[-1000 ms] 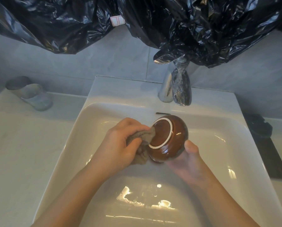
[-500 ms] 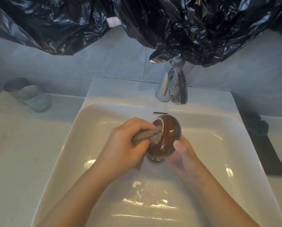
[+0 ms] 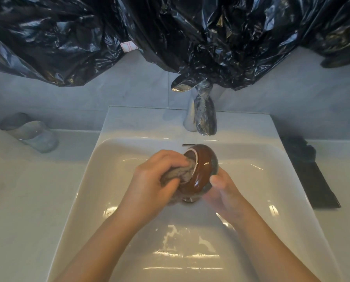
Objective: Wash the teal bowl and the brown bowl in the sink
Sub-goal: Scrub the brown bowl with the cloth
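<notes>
Scrubbing the underside of the brown bowl (image 3: 203, 169) in the sink (image 3: 129, 127).

Just in front of the tap (image 3: 204, 117), the bowl is tipped on its side, base toward the left hand (image 3: 153, 186), which is clenched on a grey cloth (image 3: 176, 175) pressed to the foot ring. The right hand (image 3: 226, 193) grips the bowl's rim end. Next likely comes turning it and rinsing below the tap. No teal bowl shows.

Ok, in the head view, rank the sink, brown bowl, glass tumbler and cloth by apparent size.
1. sink
2. glass tumbler and brown bowl: look about alike, and the bowl is partly covered, so unranked
3. cloth, smallest, though bunched in the left hand
</notes>
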The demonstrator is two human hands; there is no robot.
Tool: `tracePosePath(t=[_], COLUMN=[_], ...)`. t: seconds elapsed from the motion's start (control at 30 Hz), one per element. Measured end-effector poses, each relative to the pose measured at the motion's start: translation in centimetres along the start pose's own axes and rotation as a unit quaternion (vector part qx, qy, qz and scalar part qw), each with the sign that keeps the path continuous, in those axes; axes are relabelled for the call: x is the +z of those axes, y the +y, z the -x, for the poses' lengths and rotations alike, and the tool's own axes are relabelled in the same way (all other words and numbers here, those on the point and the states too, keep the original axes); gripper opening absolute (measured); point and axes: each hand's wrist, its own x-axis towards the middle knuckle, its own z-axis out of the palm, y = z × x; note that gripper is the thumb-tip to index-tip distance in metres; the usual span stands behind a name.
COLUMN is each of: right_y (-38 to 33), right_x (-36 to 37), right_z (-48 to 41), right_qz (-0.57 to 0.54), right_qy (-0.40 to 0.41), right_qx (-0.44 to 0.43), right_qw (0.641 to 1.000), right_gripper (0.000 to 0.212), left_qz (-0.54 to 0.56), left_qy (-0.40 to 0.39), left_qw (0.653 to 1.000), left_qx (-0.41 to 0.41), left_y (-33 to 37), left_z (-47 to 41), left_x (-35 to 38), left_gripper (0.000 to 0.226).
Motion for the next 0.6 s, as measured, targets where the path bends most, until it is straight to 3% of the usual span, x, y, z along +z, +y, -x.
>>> tracePosePath(t=[0.23,0.43,0.6], right_y=[-1.2,-1.3,-0.5], right_x=[1.3,4.9,8.1], right_z=[1.3,1.0,0.2], right_qz=[-0.007,0.026,0.014], right_qy=[-0.025,-0.068,-0.077], right_qx=[0.024,0.047,0.064], right_qw=[0.999,0.996,0.995], right_gripper=[0.097,0.087,0.094], left_qz=[-0.095,-0.117,-0.108], left_qy=[-0.063,-0.009,0.007], left_qw=[0.993,0.992,0.993], left_qx=[0.030,0.038,0.046], left_y=[-0.1,0.8,1.0], left_z=[-0.5,0.2,1.6], left_x=[-1.6,-4.1,-7.8], left_gripper=[0.039,0.032,0.040])
